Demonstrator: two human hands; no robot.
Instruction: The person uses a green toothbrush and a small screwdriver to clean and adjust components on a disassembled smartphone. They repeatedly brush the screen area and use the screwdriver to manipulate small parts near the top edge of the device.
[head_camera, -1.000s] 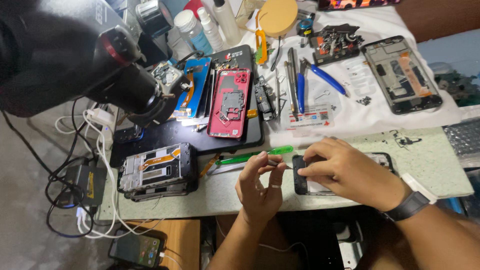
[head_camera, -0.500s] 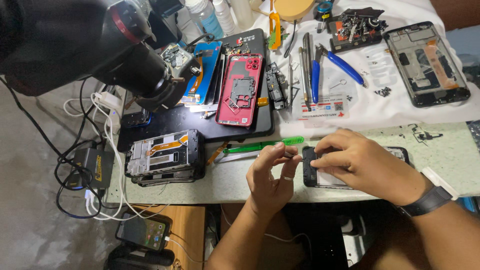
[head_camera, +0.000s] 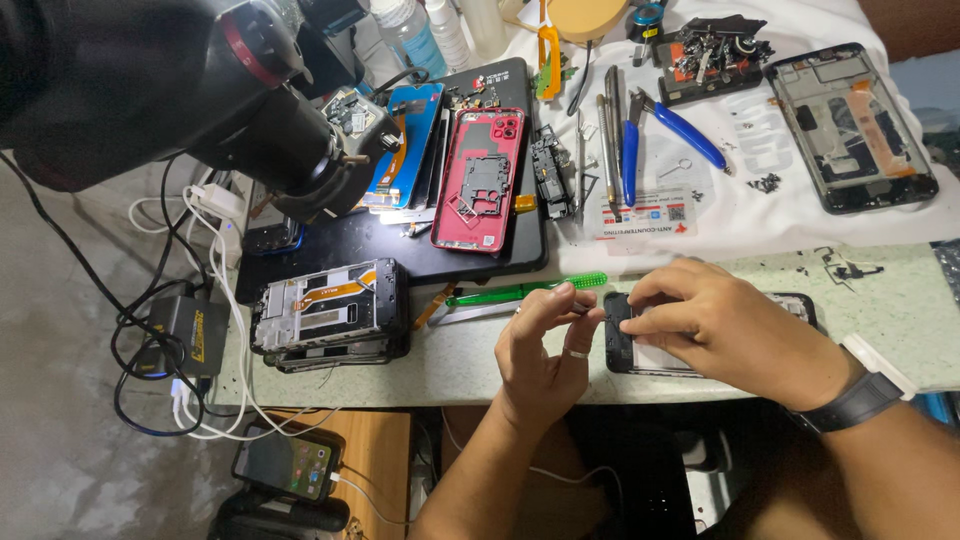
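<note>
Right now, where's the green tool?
In the head view, the green tool lies flat on the pale bench just below the black mat, left of centre, directly above the left hand.

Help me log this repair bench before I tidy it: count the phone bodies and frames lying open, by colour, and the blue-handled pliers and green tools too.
Red phone back: 1
Blue phone part: 1
Black phone frame at far right: 1
Stack of black and silver frames: 1 stack
Black phone under the hands: 1
Blue-handled pliers: 1
Green tool: 1
Total: 7
</note>
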